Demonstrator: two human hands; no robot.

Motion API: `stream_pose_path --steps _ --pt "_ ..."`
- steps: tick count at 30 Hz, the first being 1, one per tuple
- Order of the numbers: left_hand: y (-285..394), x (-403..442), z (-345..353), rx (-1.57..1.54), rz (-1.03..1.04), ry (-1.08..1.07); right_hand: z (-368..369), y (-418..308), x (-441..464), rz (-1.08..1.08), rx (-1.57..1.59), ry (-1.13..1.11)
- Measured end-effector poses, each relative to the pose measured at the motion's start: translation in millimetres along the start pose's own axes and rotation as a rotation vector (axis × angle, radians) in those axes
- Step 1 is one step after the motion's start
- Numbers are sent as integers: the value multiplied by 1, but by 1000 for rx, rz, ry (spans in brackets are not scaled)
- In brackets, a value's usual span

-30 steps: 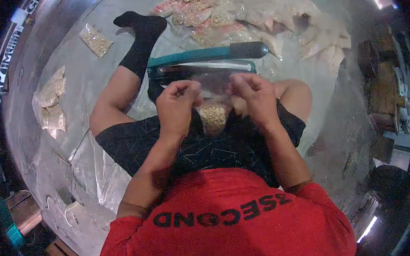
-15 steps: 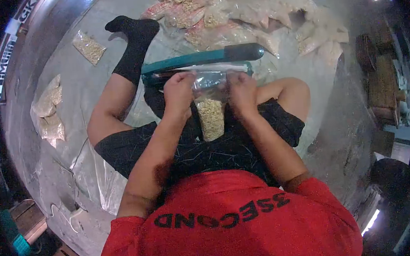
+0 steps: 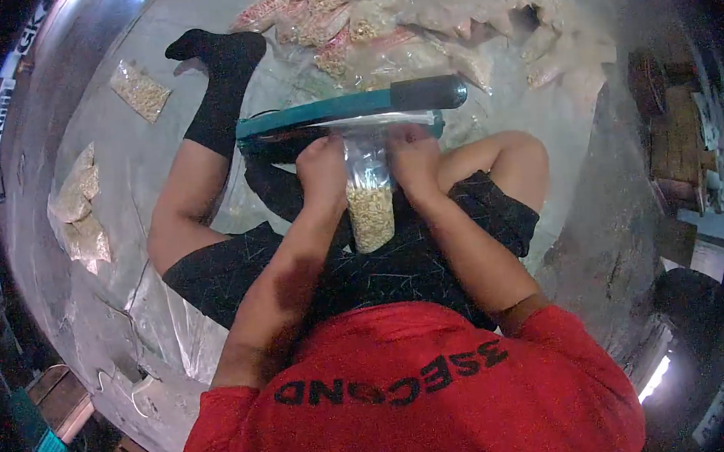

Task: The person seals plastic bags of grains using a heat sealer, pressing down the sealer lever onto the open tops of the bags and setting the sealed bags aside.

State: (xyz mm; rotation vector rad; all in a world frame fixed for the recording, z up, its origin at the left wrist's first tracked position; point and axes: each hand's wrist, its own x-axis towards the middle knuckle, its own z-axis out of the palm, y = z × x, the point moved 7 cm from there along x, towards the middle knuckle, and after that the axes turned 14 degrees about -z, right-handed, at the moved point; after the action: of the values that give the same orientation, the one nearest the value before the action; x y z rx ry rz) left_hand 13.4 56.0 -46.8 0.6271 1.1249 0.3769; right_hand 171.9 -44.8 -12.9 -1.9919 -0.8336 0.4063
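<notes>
A clear plastic bag, its lower part filled with pale, bean-like pieces, hangs upright over my lap. My left hand is closed on the left side of its top, and my right hand grips the right side. Between them the upper part of the bag is stretched flat. Its top edge meets the front of a teal impulse sealer, whose long arm with a dark end is raised above the base. Whether the edge lies inside the sealer's gap I cannot tell. My fingertips are partly hidden under the sealer.
Many filled bags are heaped on the floor sheet beyond the sealer. One filled bag lies by my socked foot, and more bags lie at the left. A wooden crate-like object stands at the right.
Both hands have shifted slightly forward under the sealer's arm, drawing the bag's top up against it. The bag's upper part now looks straighter and tauter.
</notes>
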Motion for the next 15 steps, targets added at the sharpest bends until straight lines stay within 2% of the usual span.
stream_pose_path --steps 3,6,8,9,10,13,15 --pt "-9 12 -2 -82 -63 62 3 15 5 25 63 92" --pt "-9 17 1 -108 -88 27 0 12 5 50 -89 46" --pt "-4 12 1 -130 -79 35 9 22 4 118 156 24" --pt "-1 9 2 -153 -70 45 14 30 5 118 155 26" --pt "-6 15 -2 -152 -72 43 19 36 7 76 138 30" --pt "6 15 -2 90 110 55 14 23 6 -15 44 60" --pt "6 9 -5 -122 2 102 3 -3 6 -65 -33 84"
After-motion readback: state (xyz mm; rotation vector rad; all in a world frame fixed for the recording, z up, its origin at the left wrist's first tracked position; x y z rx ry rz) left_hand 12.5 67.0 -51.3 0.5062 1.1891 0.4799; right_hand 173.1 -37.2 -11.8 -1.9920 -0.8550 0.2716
